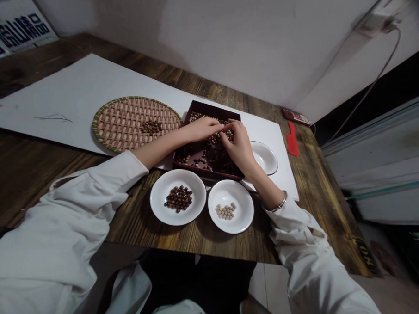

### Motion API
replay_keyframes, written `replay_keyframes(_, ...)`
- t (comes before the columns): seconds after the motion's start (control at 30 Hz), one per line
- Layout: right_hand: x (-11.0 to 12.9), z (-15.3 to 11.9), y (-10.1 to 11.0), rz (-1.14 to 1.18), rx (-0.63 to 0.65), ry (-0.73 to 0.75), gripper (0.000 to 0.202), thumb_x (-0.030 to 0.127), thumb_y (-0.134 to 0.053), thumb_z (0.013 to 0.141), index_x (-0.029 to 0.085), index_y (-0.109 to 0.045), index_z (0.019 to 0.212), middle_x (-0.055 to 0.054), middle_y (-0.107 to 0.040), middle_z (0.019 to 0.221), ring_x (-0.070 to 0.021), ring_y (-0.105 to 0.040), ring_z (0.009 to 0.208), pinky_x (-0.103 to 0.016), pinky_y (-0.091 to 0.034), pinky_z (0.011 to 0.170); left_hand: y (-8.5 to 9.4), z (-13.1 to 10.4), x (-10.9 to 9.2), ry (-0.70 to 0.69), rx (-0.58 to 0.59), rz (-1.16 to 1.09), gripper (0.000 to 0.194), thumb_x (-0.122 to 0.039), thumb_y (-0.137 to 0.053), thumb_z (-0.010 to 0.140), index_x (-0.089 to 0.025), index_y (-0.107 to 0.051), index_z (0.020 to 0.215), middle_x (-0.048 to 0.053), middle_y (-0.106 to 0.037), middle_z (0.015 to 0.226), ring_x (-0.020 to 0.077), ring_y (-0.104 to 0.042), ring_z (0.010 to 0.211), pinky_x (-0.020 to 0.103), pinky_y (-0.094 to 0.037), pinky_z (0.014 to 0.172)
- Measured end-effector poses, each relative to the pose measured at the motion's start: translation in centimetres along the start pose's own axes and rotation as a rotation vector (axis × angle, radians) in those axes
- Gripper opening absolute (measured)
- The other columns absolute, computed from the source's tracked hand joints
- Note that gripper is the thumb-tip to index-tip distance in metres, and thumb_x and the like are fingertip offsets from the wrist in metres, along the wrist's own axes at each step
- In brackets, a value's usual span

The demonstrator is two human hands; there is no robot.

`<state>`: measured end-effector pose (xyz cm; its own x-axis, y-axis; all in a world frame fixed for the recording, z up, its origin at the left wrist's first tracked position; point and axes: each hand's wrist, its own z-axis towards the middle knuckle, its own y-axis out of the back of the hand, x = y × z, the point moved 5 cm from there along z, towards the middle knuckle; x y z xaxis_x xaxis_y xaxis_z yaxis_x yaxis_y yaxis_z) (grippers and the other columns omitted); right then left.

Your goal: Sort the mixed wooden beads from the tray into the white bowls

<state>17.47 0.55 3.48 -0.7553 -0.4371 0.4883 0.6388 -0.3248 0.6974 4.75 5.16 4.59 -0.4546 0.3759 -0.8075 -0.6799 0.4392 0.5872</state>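
Observation:
Both of my hands are over a dark red box [210, 172] of mixed brown and tan beads [214, 138]. My left hand [204, 128] reaches in from the left with its fingers pressed together. Across from it, my right hand [238, 143] is curled, thumb and forefinger bent toward the left fingertips. The fingertips of the two hands nearly meet above the beads. Anything pinched between them is too small to make out. In front of the box stand a white bowl [159, 196] with dark brown beads [179, 198] and another white bowl [232, 190] with pale beads [226, 211].
A round woven tray [121, 121] with a small pile of brown beads [151, 127] lies left of the box. Another white dish [267, 157] sits behind my right wrist. A white board [68, 98] lies beneath. A red scraper-like tool [292, 139] and a phone [296, 116] lie at right.

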Motion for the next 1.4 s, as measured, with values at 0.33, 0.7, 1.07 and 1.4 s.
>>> replay_keyframes(0.33,-0.2,0.1,-0.1,0.036,0.001,-0.008,0.012,0.022,-0.056,0.086,0.023,-0.048,0.095,-0.011,-0.059,0.115,-0.0254,-0.053,0.115,-0.046,-0.041,0.102,0.1,-0.1,-0.1,-0.018,-0.003,-0.017,0.033,-0.039,-0.052,0.087,-0.015,-0.055,0.063,-0.004,-0.043,0.052,0.0095,-0.038,0.053,0.024,-0.026,0.055)
replay_keyframes(0.7,0.1,-0.1,-0.2,0.052,0.035,-0.06,0.02,0.024,-0.054,0.086,0.02,-0.045,0.105,-0.011,-0.061,0.109,-0.0248,-0.057,0.104,-0.041,-0.044,0.091,0.1,0.2,-0.2,-0.049,-0.006,-0.126,0.015,-0.026,-0.059,0.082,-0.012,-0.065,0.081,-0.005,-0.047,0.056,0.0079,-0.038,0.052,0.023,-0.029,0.057)
replay_keyframes(1.07,0.3,-0.1,-0.9,-0.119,0.207,-0.012,0.019,0.02,-0.051,0.084,0.02,-0.048,0.103,-0.013,-0.061,0.107,-0.0302,-0.055,0.104,-0.047,-0.046,0.089,-1.4,-0.2,0.0,-0.02,0.214,-0.266,0.015,-0.026,-0.055,0.083,-0.018,-0.049,0.072,-0.005,-0.039,0.052,0.0076,-0.033,0.042,0.023,-0.021,0.044)
replay_keyframes(1.4,1.1,-0.6,-1.8,-0.226,0.393,0.059,0.015,0.009,-0.053,0.077,0.019,-0.051,0.089,-0.01,-0.063,0.097,-0.0242,-0.057,0.09,-0.038,-0.046,0.08,-2.6,-1.8,0.6,0.153,0.656,-0.448,0.026,-0.039,-0.069,0.073,-0.018,-0.058,0.063,-0.004,-0.029,0.05,0.0072,-0.021,0.043,0.027,-0.019,0.045)
